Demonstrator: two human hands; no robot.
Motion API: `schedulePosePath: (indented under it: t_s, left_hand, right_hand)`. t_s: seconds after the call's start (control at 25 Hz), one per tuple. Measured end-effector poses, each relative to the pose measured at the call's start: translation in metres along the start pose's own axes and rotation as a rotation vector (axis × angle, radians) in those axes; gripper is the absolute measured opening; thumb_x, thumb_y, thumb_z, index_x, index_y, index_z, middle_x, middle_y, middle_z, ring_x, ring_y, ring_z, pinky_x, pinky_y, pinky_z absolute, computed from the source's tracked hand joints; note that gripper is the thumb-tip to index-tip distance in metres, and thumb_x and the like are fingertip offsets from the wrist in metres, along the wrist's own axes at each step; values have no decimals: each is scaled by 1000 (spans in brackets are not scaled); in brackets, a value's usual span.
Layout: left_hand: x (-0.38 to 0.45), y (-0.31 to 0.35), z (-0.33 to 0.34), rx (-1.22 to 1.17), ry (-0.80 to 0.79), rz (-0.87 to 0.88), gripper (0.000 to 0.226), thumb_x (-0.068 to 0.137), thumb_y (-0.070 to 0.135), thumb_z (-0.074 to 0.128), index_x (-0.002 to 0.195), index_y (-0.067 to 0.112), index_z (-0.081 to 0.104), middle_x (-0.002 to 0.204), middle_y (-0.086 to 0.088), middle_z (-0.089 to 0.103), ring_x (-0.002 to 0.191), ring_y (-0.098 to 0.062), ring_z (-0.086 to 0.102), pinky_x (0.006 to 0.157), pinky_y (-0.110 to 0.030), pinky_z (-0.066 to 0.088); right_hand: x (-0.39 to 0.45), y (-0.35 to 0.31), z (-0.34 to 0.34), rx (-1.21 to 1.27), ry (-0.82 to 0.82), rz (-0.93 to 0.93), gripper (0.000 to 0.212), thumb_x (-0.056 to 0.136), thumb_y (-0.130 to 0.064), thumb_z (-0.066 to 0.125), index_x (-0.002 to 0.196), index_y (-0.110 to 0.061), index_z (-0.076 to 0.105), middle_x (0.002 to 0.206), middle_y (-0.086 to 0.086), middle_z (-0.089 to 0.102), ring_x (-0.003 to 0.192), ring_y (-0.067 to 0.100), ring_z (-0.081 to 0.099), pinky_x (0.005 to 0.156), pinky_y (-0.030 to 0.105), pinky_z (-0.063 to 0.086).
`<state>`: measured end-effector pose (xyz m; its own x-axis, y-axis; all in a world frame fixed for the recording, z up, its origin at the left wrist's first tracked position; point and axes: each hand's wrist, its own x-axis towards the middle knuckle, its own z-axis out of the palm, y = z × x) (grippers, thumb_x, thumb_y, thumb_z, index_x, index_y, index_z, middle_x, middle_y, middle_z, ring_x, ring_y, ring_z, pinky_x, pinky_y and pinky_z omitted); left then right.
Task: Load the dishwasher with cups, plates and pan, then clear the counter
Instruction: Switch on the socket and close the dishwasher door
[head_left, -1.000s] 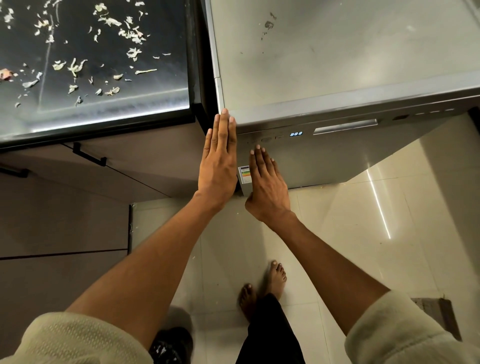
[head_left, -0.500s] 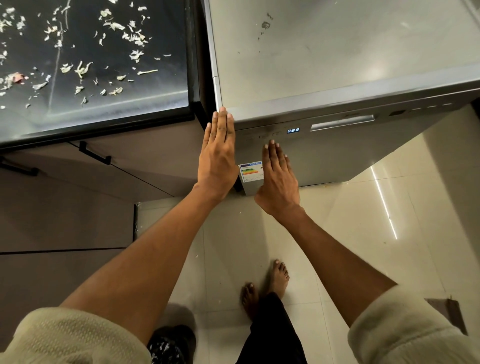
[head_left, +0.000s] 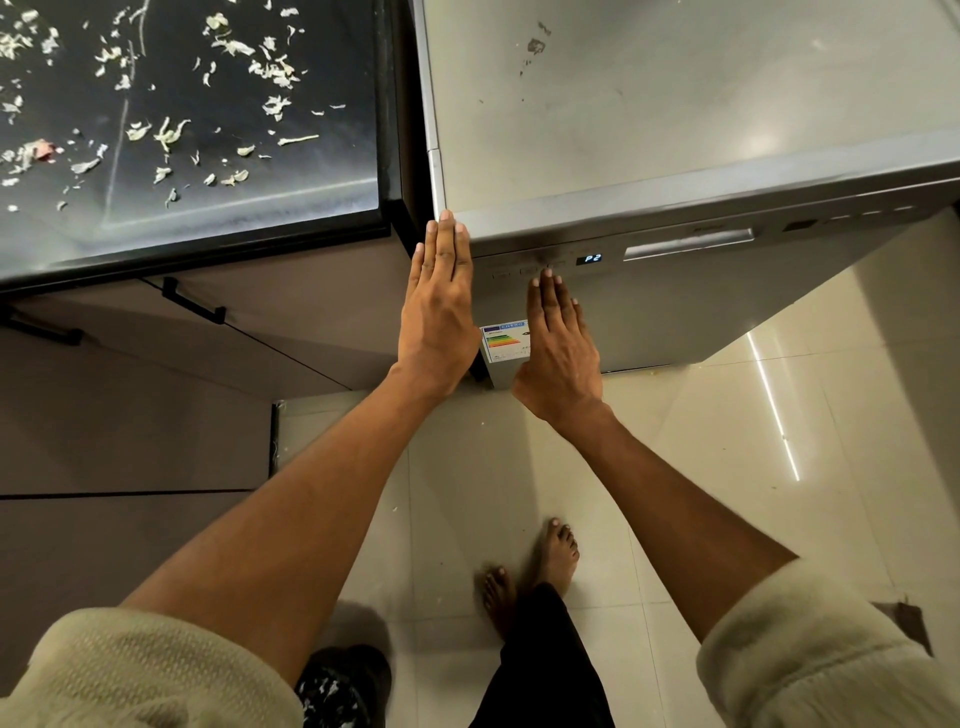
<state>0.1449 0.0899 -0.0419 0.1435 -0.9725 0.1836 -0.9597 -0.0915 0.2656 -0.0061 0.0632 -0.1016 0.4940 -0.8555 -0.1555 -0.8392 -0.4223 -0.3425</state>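
Observation:
A grey freestanding dishwasher (head_left: 675, 130) stands with its door closed; its small display (head_left: 592, 258) reads P2, beside a recessed handle (head_left: 688, 243). My left hand (head_left: 439, 306) lies flat with straight fingers against the dishwasher's front left corner, fingertips at the top edge. My right hand (head_left: 558, 343) is flat on the door, fingertips reaching the row of buttons (head_left: 524, 270) on the control strip. An energy label (head_left: 504, 340) shows between the two hands. No cups, plates or pan are in view.
A black counter (head_left: 182, 218) on the left is strewn with pale vegetable scraps (head_left: 166, 132). Brown cabinet fronts with black handles (head_left: 192, 301) sit below it. Glossy cream floor tiles (head_left: 727, 467) lie underfoot, with my bare feet (head_left: 558, 551) on them.
My right hand has slid up the dishwasher door toward the control buttons, uncovering the energy label. My left hand has stayed at the corner. The display now reads P2.

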Motion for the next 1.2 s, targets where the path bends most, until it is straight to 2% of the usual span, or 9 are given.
schedulePosePath:
  t_s: [0.68,0.92,1.2]
  left_hand:
    - [0,-5,5,-6,2,16,94,78,-5,66,155,-5,12,164,-23,8,153,-35,4,125,-43,11]
    - [-1,-5,6,-14,7,18,94,76,-8,62,155,-5,11,164,-22,7,153,-34,4,125,-43,11]
    - [-1,-4,7,-39,50,15,92,72,-17,52,155,-5,13,164,-22,9,153,-34,5,124,-45,15]
  right_hand:
    - [2,5,0,7,34,13,112,83,-31,72,159,-3,-6,167,15,-11,154,28,-13,127,40,-1]
    - [3,0,3,-28,14,-18,114,82,-23,73,158,-5,-10,167,14,-15,151,23,-21,126,38,-5]
    - [9,-10,14,-42,26,-22,113,81,-22,71,159,-5,-9,167,14,-15,154,26,-15,127,42,1]
